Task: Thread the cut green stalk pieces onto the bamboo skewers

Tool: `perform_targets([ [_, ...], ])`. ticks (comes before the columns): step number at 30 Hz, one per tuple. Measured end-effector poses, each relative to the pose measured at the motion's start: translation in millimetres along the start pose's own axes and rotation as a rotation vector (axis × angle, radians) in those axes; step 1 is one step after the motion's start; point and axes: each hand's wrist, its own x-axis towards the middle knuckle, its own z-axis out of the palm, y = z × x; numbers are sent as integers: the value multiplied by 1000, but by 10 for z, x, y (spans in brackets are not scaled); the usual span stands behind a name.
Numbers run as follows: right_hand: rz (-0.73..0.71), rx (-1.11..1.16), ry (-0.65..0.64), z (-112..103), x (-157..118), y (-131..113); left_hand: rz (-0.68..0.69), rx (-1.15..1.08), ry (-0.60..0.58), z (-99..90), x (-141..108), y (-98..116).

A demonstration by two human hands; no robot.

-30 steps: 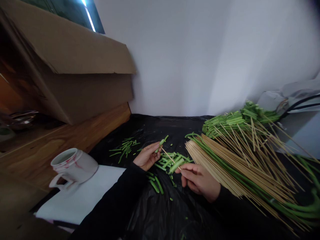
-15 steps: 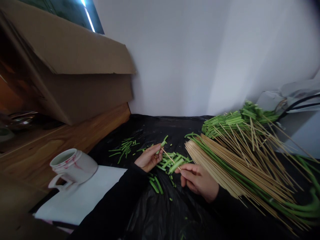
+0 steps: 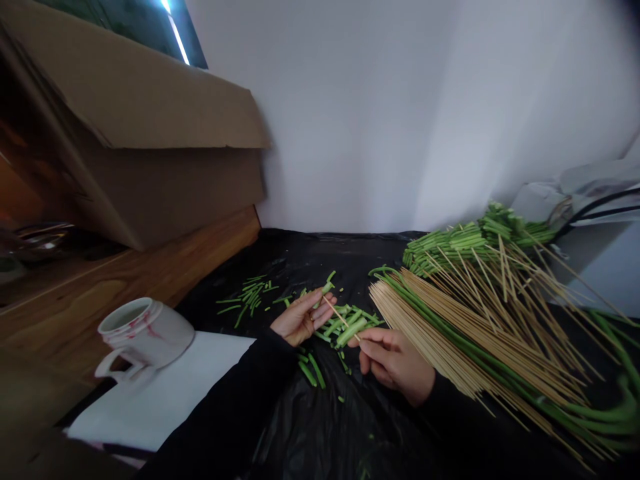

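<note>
From my head camera, my left hand (image 3: 301, 317) pinches a short green stem piece (image 3: 326, 288) between thumb and fingertips, closed on it and holding it up off the black plastic sheet (image 3: 350, 427) so that its end faces the stick. My right hand (image 3: 393, 360) has thumb and forefinger clamped on the near end of a thin bamboo skewer (image 3: 341, 317), whose point slants up and left toward the stem piece; whether the tip has already entered the stem I cannot tell. I hold both low over the loose heap of cut green stems (image 3: 350, 323), so the next piece is just under my fingers.

The stem piece is short, bright green, round and firm-looking, with a paler cut end. The skewer is pale, straight and very slim.

To the right, the pile of bare skewers (image 3: 465, 327) fans out near my right wrist, lying over long uncut stalks (image 3: 575, 407). Further right and back is a stacked bundle of trimmed stems (image 3: 470, 240). A few scraps (image 3: 250, 293) lie scattered to the far left. Near left, a white mug (image 3: 143, 333) lies tilted on white paper (image 3: 165, 393), below a cardboard box (image 3: 150, 133).
</note>
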Motion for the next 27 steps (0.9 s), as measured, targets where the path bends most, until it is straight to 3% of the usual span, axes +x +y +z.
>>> perform_targets([
  [7, 50, 116, -34, 17, -17, -14, 22, 12, -15, 3, -9, -10],
  [12, 21, 58, 19, 37, 2, -9, 32, 52, -8, 34, -42, -63],
  [17, -36, 44, 26, 31, 28, -48, -49, 190, -176, 139, -124, -259],
  [27, -58, 51, 14, 34, 24, -43, -35, 306, -226, 142, -149, -240],
])
